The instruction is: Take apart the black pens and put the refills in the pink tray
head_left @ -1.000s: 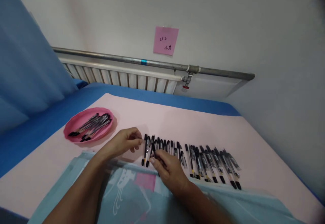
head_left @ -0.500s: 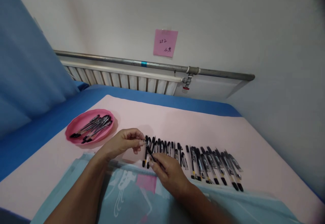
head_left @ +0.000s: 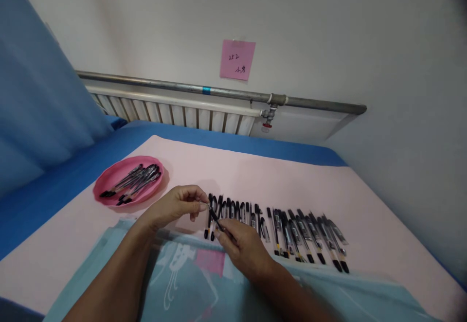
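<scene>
Right hand (head_left: pixel 248 251): pinching a black pen (head_left: pixel 216 217) between thumb and fingers, close to the near edge of the desk (head_left: pixel 292 152).
Left hand (head_left: pixel 188 205): pressing thumb and fingertip together at the far end; cannot tell whether gripping.
Held pen: slanting, far end pointing left and away from the body.
Laid-out pens (head_left: pixel 242 212): lying side by side, long axes running roughly near edge to far edge.
Pink tray (head_left: pixel 112 174): set toward the left edge, carrying more pens.

Right hand (head_left: pixel 246 249) gripping slim dark pen (head_left: pixel 216 218), left hand (head_left: pixel 184 203) pinching its upper end, loose pens (head_left: pixel 307 232) in ragged row on pink sheet (head_left: pixel 219 166), more in pink dish (head_left: pixel 117 172).
</scene>
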